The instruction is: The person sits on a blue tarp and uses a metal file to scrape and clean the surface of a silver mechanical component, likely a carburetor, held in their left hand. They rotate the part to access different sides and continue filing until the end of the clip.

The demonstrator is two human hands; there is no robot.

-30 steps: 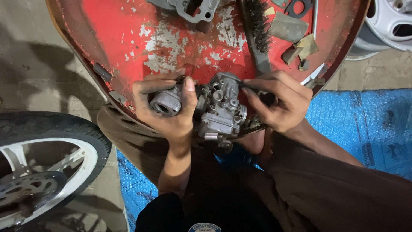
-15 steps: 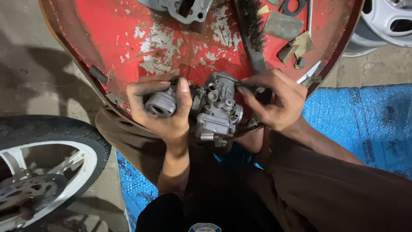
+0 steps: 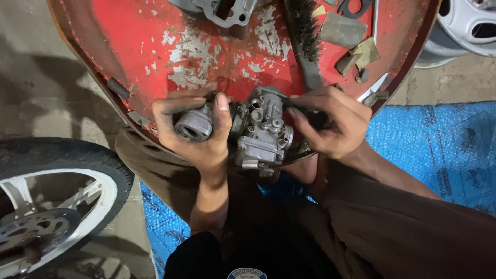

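Observation:
A grey metal carburetor (image 3: 261, 132) is held over the near rim of a worn red metal tray (image 3: 155, 57). My left hand (image 3: 199, 137) grips its left end, thumb along the body and fingers wrapped around the round intake opening (image 3: 192, 125). My right hand (image 3: 330, 121) is closed at the carburetor's right side, fingertips pinching a small dark tool or part against the top of the body; what it is cannot be made out. My knees in brown trousers sit under the tray.
On the tray lie a wire brush (image 3: 306, 36), a grey metal casting (image 3: 219, 10), pieces of sandpaper (image 3: 351, 39) and small parts. A motorcycle wheel with tyre (image 3: 51, 206) stands at lower left, a silver rim (image 3: 467, 26) at upper right, blue tarpaulin (image 3: 439, 150) on the ground.
The carburetor and both hands sit slightly higher in view; the right fingertips have shifted a little on the carburetor's top. Grip otherwise unchanged.

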